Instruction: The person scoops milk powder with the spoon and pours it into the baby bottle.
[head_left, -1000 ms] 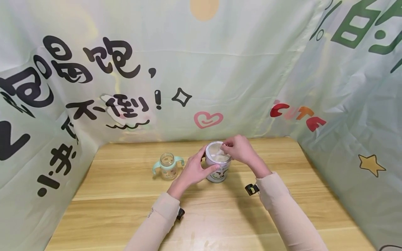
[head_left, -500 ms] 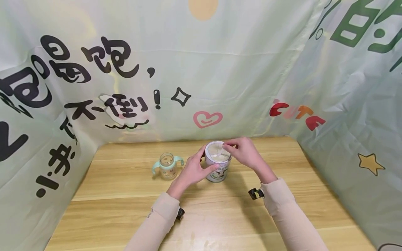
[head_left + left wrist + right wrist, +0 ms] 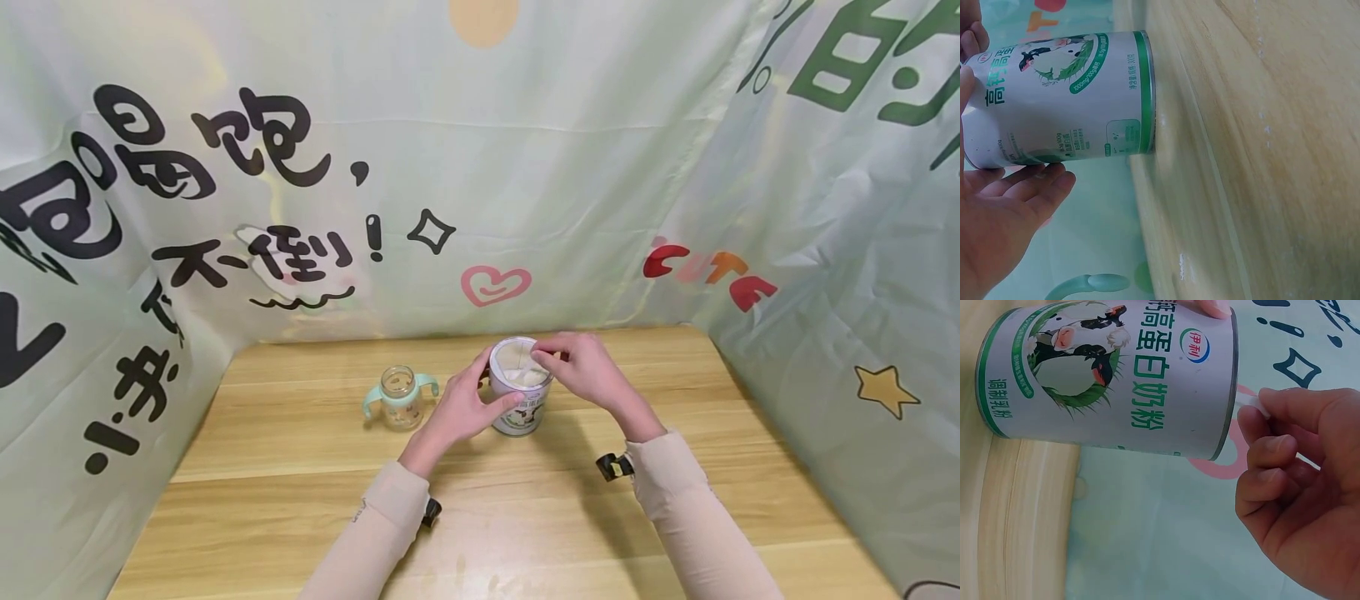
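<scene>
A white and green milk powder can [image 3: 519, 421] stands upright on the table, its top open and pale powder visible inside. My left hand [image 3: 472, 404] grips the can's left side, thumb across the front; in the left wrist view its fingers [image 3: 1044, 190] lie along the can wall. At the can's right rim, my right hand [image 3: 588, 367] pinches the thin white handle of a scoop [image 3: 1251, 400] between thumb and forefinger. The scoop's other end is inside the can, hidden by the wall in the right wrist view.
A clear baby bottle [image 3: 405, 411] with mint-green handles and no cap stands left of the can, close to my left hand. The wooden table [image 3: 510, 517] meets printed fabric walls [image 3: 585, 208] at the back and sides.
My right hand has shifted slightly right and towards me along the can's rim, still pinching the scoop. The left hand, can and bottle stay in place.
</scene>
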Demonstrator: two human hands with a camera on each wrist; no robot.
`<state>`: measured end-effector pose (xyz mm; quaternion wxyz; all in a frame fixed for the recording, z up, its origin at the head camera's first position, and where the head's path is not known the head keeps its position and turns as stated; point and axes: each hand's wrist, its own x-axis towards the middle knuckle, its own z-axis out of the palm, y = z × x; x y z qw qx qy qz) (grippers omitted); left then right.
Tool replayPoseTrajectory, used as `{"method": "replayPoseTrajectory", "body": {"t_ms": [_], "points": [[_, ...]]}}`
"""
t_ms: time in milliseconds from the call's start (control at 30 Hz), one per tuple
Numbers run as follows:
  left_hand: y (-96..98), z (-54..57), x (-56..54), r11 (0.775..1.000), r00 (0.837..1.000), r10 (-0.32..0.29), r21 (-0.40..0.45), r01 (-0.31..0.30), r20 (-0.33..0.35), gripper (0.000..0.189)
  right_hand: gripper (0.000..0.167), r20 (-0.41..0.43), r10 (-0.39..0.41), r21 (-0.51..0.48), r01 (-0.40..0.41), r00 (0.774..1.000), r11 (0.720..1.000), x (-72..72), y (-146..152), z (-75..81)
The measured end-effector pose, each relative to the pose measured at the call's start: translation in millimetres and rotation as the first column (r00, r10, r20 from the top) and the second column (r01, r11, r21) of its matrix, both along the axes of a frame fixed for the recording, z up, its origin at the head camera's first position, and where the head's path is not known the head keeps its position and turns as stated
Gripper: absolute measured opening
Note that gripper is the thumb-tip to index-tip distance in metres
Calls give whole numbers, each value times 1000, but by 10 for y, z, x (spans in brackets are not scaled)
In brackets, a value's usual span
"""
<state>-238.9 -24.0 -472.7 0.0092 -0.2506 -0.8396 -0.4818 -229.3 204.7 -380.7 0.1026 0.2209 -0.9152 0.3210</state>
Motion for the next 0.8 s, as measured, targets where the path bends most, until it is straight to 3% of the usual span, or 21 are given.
{"method": "replayPoseTrajectory", "body": {"t_ms": [367, 800], "points": [[-2, 2, 2, 1000, 1000, 10, -7, -10, -13, 88, 19, 22, 21, 9, -21, 1000, 1000, 2, -13, -11], [4, 12, 9, 1000, 1000, 10, -4, -10, 11, 88, 21, 166, 5, -65, 6, 986, 998, 21, -28, -9]]}}
